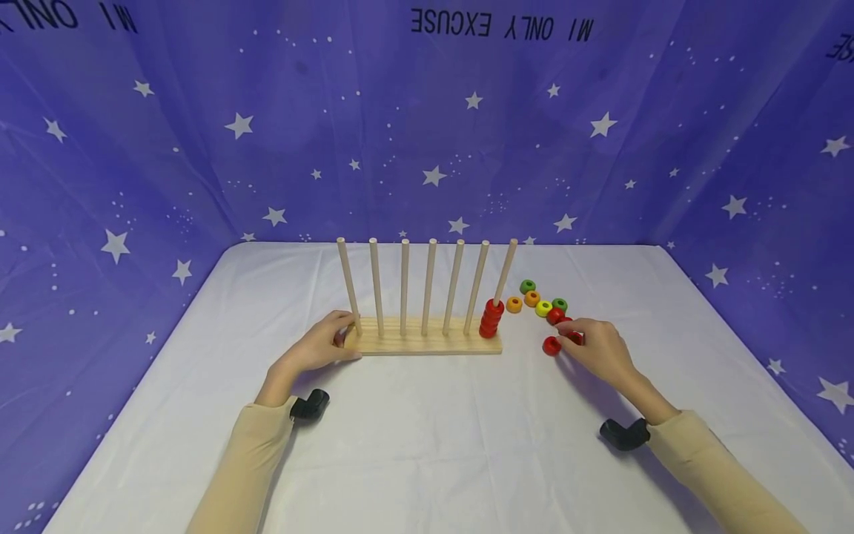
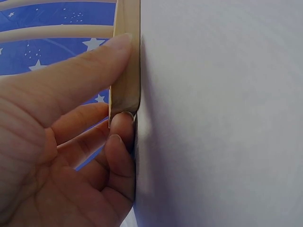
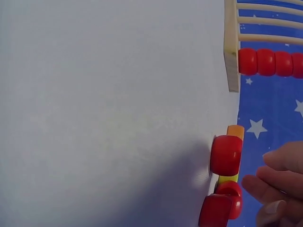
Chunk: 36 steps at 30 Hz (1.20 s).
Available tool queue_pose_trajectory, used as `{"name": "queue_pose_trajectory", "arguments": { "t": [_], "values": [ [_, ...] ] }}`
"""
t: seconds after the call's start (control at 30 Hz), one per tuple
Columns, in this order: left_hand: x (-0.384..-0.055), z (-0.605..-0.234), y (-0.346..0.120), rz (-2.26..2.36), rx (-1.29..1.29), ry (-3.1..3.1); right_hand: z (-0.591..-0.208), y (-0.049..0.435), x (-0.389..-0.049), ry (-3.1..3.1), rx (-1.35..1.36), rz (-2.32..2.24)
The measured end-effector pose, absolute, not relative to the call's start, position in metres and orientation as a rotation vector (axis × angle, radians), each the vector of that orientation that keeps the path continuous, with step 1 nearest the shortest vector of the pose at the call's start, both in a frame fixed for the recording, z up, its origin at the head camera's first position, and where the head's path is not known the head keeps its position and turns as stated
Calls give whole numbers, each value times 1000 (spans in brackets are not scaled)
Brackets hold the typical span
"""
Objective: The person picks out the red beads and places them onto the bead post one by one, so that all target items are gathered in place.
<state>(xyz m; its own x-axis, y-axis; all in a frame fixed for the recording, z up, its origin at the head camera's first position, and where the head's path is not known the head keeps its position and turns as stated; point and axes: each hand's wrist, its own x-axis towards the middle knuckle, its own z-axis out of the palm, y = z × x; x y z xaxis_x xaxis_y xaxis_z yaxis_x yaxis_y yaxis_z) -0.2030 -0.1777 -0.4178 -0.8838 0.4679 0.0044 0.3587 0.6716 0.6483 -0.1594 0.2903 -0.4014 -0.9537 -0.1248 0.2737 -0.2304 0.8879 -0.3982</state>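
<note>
A wooden base (image 1: 427,346) with several upright pegs stands on the table. Its rightmost peg carries a stack of red beads (image 1: 491,320). My left hand (image 1: 317,345) grips the left end of the base, thumb along the front edge and the other fingers around the end and back. My right hand (image 1: 600,351) hovers over loose red beads to the right of the base. Its fingers are loosely bent, with nothing between them in the right wrist view. One red bead (image 3: 226,156) lies just beyond the fingertips there; others are partly hidden by the hand in the head view.
Behind the red beads lie orange beads (image 1: 514,305), a yellow bead (image 1: 543,308) and green beads (image 1: 528,286). A white cloth (image 1: 427,445) covers the table. Purple star-printed curtains (image 1: 373,200) hang at the back and sides.
</note>
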Motion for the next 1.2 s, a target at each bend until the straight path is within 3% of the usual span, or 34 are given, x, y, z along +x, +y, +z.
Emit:
{"name": "queue_pose_trajectory", "arguments": {
  "t": [1.2],
  "values": [
    [-203,-418,-179,986,717,2753,-410,284,-159,-2941,286,564]
  ]
}}
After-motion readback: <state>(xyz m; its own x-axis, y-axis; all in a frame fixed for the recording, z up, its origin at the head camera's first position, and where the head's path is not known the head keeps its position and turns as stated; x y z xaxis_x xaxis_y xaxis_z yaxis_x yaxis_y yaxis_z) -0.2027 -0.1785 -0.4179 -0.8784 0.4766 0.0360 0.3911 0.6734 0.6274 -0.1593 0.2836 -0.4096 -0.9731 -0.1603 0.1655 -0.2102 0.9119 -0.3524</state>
